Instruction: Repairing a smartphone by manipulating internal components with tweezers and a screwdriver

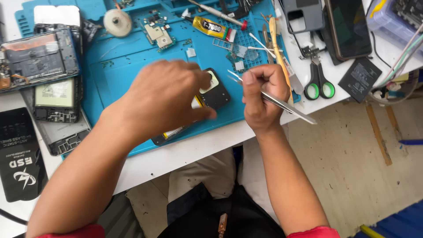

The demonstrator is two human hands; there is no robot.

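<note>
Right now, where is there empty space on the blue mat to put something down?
The barest patch is the mat's middle left, between the circuit board, the opened phone and the left hand. The mat's top right is crowded with the glue tube, swabs and small parts. The right hand holds tweezers there.

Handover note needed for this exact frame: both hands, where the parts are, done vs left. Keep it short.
Left hand: pressed down on the opened phone, which lies on the blue mat.
Right hand: pinching metal tweezers; the tips point at the phone's top edge, contact not clear.
Nearby: glue tube and small circuit board on the mat, scissors and loose battery on the table to the right, other stripped phones on the left.
Done: phone is open, back off.
Left: phone not closed; parts lie loose on the mat.
</note>
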